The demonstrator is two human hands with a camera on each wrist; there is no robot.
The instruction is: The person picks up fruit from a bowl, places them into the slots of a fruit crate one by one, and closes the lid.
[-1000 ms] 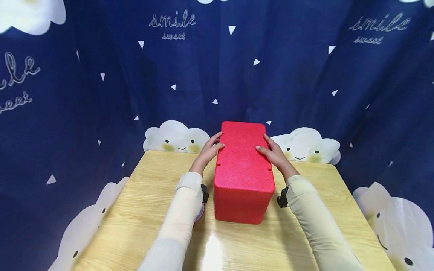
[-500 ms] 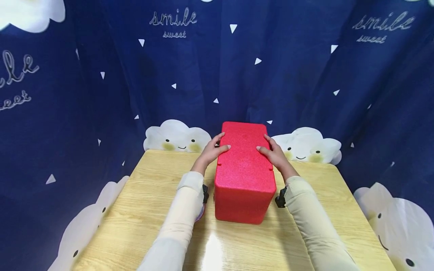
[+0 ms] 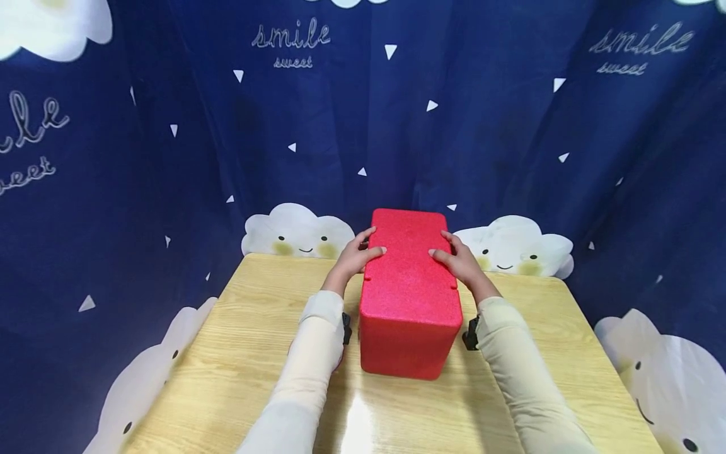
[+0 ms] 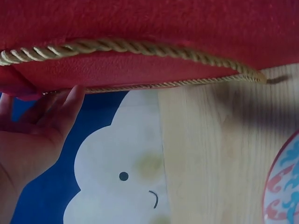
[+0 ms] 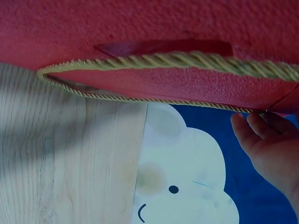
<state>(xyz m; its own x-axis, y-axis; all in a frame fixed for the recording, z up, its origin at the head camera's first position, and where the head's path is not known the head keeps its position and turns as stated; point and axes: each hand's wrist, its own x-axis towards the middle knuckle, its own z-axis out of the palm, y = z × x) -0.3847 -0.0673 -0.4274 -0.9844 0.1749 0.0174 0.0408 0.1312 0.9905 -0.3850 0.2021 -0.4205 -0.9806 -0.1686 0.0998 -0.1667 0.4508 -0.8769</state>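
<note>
A tall red box (image 3: 409, 271) with a smooth top stands near the middle of the wooden table in the head view. My left hand (image 3: 354, 258) grips its upper left edge, thumb on the top and fingers down the side. Opposite it, my right hand (image 3: 462, 260) holds the upper right edge in the same way. Gold twisted cords hang along the box's sides, one cord (image 4: 140, 48) in the left wrist view and another cord (image 5: 163, 61) in the right wrist view. The box's far side is hidden.
A round, red-rimmed patterned dish (image 4: 285, 186) lies on the table left of the box, mostly hidden by my left sleeve (image 3: 306, 372) in the head view. The light wooden table (image 3: 244, 340) ends at a blue curtain (image 3: 329, 126) with clouds.
My left thumb has moved inward onto the box's top. The right hand keeps its place, and the box stands almost where it was. The head view has shifted slightly.
</note>
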